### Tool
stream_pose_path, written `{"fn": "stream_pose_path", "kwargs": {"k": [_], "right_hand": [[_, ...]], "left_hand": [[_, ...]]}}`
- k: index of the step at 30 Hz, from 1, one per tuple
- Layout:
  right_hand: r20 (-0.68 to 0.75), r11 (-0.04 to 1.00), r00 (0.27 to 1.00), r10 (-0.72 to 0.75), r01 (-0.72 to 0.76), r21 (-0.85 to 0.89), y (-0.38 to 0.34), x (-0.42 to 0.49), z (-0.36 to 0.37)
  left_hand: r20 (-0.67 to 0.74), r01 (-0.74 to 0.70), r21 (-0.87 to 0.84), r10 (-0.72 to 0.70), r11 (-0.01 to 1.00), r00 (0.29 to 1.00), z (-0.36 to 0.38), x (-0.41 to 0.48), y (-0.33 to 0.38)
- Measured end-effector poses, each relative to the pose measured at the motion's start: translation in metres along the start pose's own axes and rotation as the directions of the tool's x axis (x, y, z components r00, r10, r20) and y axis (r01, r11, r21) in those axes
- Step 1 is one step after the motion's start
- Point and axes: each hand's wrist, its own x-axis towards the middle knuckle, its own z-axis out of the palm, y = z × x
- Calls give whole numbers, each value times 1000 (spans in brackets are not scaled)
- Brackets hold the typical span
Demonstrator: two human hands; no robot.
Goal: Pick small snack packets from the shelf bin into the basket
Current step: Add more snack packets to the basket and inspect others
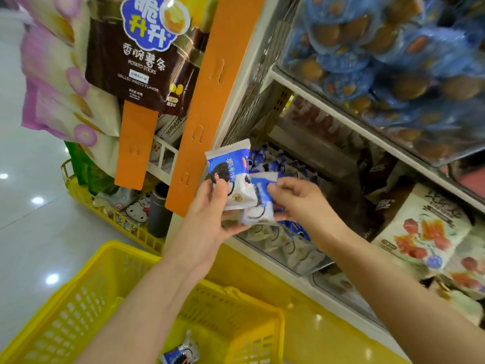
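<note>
Both forearms reach up from below and meet in front of the clear-fronted shelf bin (pixel 278 248), which is heaped with blue-and-white packets (pixel 267 161). The left hand (pixel 207 214), palm turned inward, has its grip closed on an upright white-and-blue foil snack packet (pixel 231 174), thumb across its face. The right hand (pixel 296 203) pinches a second smaller packet (pixel 259 203) that overlaps the first. Below them is the yellow plastic lattice basket (pixel 78 292), with one similar packet (pixel 181 353) lying on its floor

Two packets (pixel 231 179) held, third packet (pixel 181 354) in basket (pixel 78 298)
</note>
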Motion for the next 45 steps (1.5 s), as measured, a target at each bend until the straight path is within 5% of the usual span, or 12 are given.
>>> {"fn": "stream_pose_path", "kwargs": {"k": [4,10,16,20,23,25,32,39,45], "right_hand": [[-15,995,998,-57,55,-78,-5,-22,11],[3,914,980,-197,185,-362,-21,-31,17],[32,984,999,-42,47,-174,-16,-13,10],[-212,995,977,0,21,95,-12,23,-10],[-554,1000,832,2,-1,2,3,73,-31],[-625,998,781,2,-37,-43,14,106,-38],[-637,940,758,-139,-101,-326,47,178,-51],[-359,801,933,-23,-197,-565,60,197,-65],[-266,724,964,-2,-182,-666,56,204,-72]], "left_hand": [[5,63,-35,-63,997,998,1,-8,0],[-7,53,231,-53,972,999,-1,-14,-4],[-9,19,298,-17,955,1000,-3,-9,-5],[-57,39,317,-22,948,998,-5,2,-3],[-77,17,325,8,945,997,-6,10,-3],[-83,-1,288,27,958,996,-5,14,-3],[-63,-32,133,41,991,997,-6,27,-1],[-12,-18,156,20,988,1000,-10,37,-2],[21,-27,218,23,975,1000,-7,33,-5]]}}
